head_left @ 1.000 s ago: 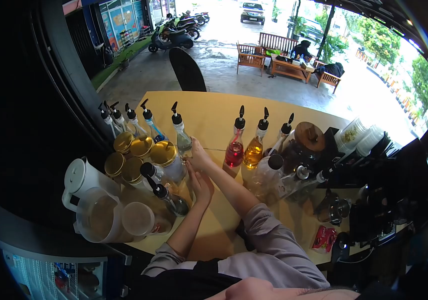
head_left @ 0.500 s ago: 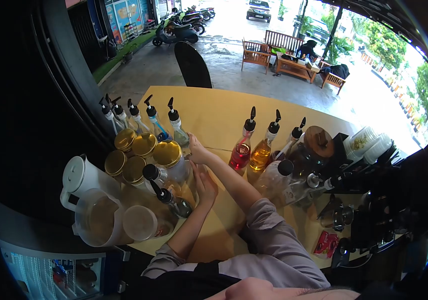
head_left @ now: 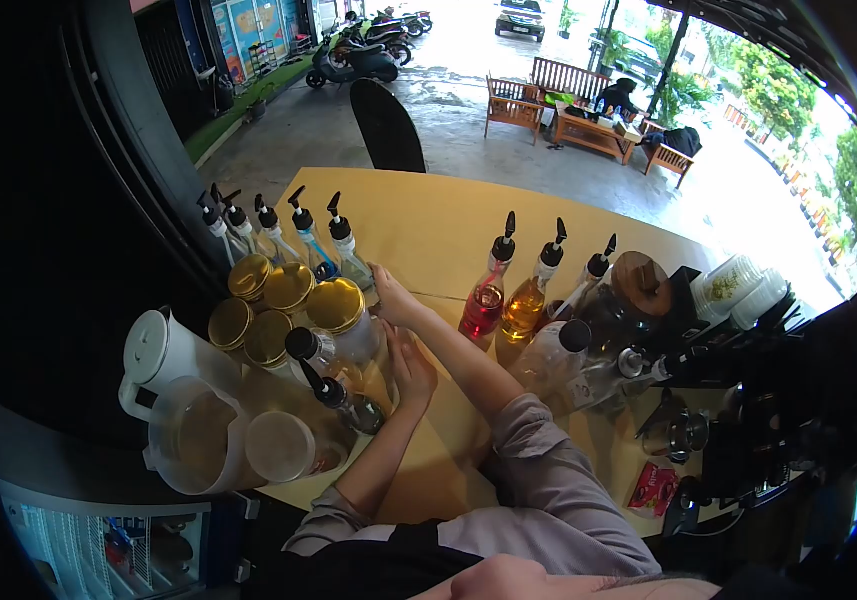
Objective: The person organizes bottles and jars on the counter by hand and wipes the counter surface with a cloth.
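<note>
My right hand [head_left: 391,297] reaches across to the left side of the table, against the lower part of a clear pump bottle [head_left: 351,258] with a black top. Its fingers are partly hidden behind that bottle and a gold-lidded jar [head_left: 339,308]. My left hand [head_left: 411,368] rests just below it, fingers extended and apart, beside the same jar. Near the left wrist stand a dark-filled pump bottle [head_left: 359,408] and a black-capped bottle [head_left: 311,350]. Other pump bottles, one with blue liquid [head_left: 317,256], line up to the left.
Red [head_left: 484,310] and amber [head_left: 525,308] pump bottles stand right of my forearm. A white pitcher [head_left: 171,350] and clear jug [head_left: 199,440] are at left. Stacked cups [head_left: 734,285] and a red packet [head_left: 654,488] are at right. A person [head_left: 621,96] sits outside.
The clear pump bottle has moved left toward the blue one, with my right hand alongside it. My left hand has barely moved. The view has shifted slightly.
</note>
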A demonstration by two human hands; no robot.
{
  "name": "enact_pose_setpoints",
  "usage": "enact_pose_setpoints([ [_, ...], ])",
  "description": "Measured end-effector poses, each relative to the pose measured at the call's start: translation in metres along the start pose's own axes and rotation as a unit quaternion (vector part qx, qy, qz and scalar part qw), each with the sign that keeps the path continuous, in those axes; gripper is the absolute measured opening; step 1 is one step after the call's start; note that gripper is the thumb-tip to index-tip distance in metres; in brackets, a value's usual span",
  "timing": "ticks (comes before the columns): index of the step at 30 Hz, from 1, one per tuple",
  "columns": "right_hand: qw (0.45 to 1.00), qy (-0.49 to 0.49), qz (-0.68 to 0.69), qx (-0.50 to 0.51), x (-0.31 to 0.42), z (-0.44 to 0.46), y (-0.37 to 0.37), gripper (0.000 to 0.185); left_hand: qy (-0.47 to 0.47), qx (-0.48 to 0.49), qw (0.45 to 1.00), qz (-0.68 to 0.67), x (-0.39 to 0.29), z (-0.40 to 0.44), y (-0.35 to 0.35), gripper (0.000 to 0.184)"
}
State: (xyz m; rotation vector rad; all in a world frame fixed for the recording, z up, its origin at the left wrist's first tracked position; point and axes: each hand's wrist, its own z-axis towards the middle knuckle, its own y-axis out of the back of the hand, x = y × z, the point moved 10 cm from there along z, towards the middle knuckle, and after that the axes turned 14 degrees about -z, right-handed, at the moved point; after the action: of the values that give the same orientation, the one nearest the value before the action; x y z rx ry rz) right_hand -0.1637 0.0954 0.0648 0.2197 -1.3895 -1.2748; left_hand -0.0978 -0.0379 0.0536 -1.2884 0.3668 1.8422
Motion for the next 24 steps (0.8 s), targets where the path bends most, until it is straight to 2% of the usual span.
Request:
enact_pose_setpoints([
  [2,0.999,-0.014,0.014,0.034,0.002,-0.001,0.000,0.101,0.000,0.002,1.000,0.003,-0.001,0.001,0.000,0.062],
  [4,0.999,-0.004,0.035,0.018,-0.006,0.000,-0.007,0.103,0.000,0.004,1.000,0.005,0.013,-0.001,0.001,0.061],
  [6,0.998,0.009,0.058,0.002,-0.017,0.000,-0.015,0.105,0.002,-0.002,0.992,-0.126,0.042,-0.002,0.005,0.061],
  [8,0.997,-0.055,0.041,-0.021,-0.036,-0.009,-0.016,0.103,-0.002,0.003,0.991,-0.133,0.038,-0.001,0.006,0.061],
  [9,0.997,-0.055,0.040,-0.022,-0.034,-0.016,-0.017,0.103,-0.004,0.008,0.990,-0.143,0.036,-0.001,0.003,0.060],
  [10,0.993,-0.093,0.047,-0.051,-0.038,-0.030,-0.011,0.096,-0.004,0.010,0.989,-0.146,0.036,-0.003,0.001,0.060],
  [11,0.986,-0.132,0.054,-0.081,-0.042,-0.046,-0.006,0.089,0.049,-0.027,0.957,-0.285,0.047,-0.005,0.003,0.057],
  [12,0.986,-0.136,0.052,-0.086,-0.035,-0.063,-0.002,0.089,0.102,-0.061,0.901,-0.418,0.062,-0.009,0.001,0.055],
  [13,0.980,-0.140,0.099,-0.101,-0.027,-0.084,0.004,0.080,0.106,-0.054,0.899,-0.421,0.067,-0.010,0.002,0.055],
  [15,0.972,-0.131,0.156,-0.120,-0.012,-0.131,0.014,0.066,0.217,-0.003,0.891,-0.400,0.091,-0.021,-0.008,0.049],
  [16,0.971,-0.118,0.167,-0.122,-0.004,-0.156,0.019,0.061,0.180,0.012,0.912,-0.369,0.078,-0.029,-0.010,0.047],
  [17,0.970,-0.122,0.165,-0.132,0.000,-0.178,0.028,0.061,0.183,0.023,0.911,-0.370,0.067,-0.039,-0.015,0.047],
  [19,0.968,-0.120,0.160,-0.151,0.012,-0.221,0.047,0.050,0.205,0.086,0.924,-0.312,0.045,-0.063,-0.030,0.051],
  [21,0.962,-0.142,0.175,-0.154,0.026,-0.257,0.069,0.043,0.211,0.096,0.915,-0.329,0.047,-0.083,-0.044,0.058],
  [23,0.955,-0.165,0.189,-0.156,0.032,-0.289,0.082,0.037,0.165,0.174,0.942,-0.233,0.022,-0.098,-0.062,0.060],
  [24,0.963,-0.153,0.118,-0.188,0.038,-0.304,0.094,0.034,0.188,0.202,0.925,-0.262,0.020,-0.106,-0.073,0.063],
])
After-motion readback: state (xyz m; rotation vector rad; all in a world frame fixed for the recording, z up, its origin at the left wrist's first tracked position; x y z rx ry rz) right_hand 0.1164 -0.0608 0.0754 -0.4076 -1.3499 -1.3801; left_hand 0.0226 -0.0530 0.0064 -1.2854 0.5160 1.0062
